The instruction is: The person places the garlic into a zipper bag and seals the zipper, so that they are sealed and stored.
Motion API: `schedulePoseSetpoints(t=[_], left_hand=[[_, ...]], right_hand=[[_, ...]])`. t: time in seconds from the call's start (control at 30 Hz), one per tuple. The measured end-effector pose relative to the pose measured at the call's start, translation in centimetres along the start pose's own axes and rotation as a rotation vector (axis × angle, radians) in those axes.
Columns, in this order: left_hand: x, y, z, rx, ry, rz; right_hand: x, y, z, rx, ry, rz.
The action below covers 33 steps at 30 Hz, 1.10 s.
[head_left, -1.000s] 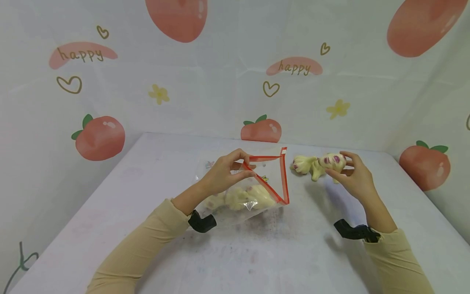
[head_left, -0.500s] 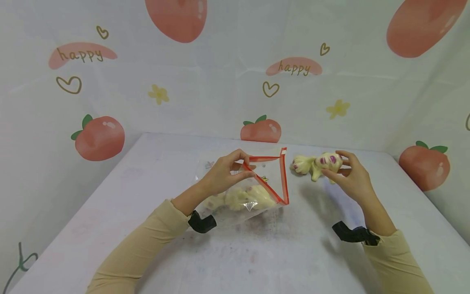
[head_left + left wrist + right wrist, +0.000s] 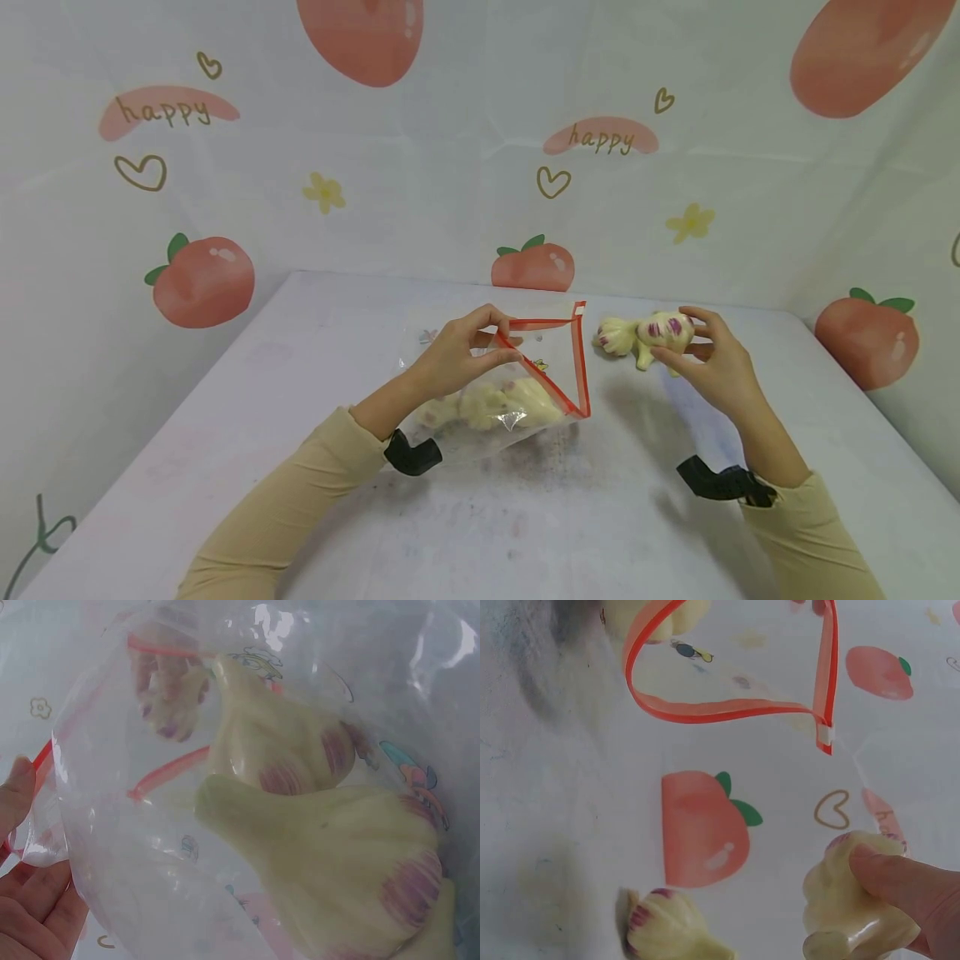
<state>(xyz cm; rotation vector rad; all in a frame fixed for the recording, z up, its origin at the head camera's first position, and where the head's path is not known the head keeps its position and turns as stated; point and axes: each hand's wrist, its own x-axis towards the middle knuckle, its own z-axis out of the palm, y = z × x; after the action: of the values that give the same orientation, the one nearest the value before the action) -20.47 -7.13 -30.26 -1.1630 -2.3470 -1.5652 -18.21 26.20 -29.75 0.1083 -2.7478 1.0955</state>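
My left hand (image 3: 461, 350) pinches the red-edged mouth of a clear zip bag (image 3: 480, 442), which gapes toward the right. Inside the bag, pale garlic bulbs with purple streaks lie together; one garlic bulb (image 3: 345, 862) shows close up in the left wrist view. My right hand (image 3: 716, 358) holds another garlic bulb (image 3: 663, 329) between thumb and fingers, to the right of the bag's mouth. In the right wrist view the thumb presses on this held bulb (image 3: 847, 900). A loose garlic bulb (image 3: 617, 337) lies on the table just left of it, partly overlapped in the head view.
The pale table (image 3: 525, 533) carries faint smudges. Behind it hangs a white backdrop (image 3: 435, 208) printed with peaches, hearts and flowers, continuing down both sides. Black wrist mounts (image 3: 412, 454) sit at both cuffs.
My right hand has shifted slightly to the left with the garlic bulb, closer to the loose bulb and the bag. The left hand and the bag have stayed in place.
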Motion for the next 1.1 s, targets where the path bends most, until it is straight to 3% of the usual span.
schedulePoseSetpoints(t=[1.1], left_hand=[[0.0,0.0,0.0,0.006,0.001,0.012]], right_hand=[[-0.6,-1.6,1.2,-0.007,0.012,-0.122]])
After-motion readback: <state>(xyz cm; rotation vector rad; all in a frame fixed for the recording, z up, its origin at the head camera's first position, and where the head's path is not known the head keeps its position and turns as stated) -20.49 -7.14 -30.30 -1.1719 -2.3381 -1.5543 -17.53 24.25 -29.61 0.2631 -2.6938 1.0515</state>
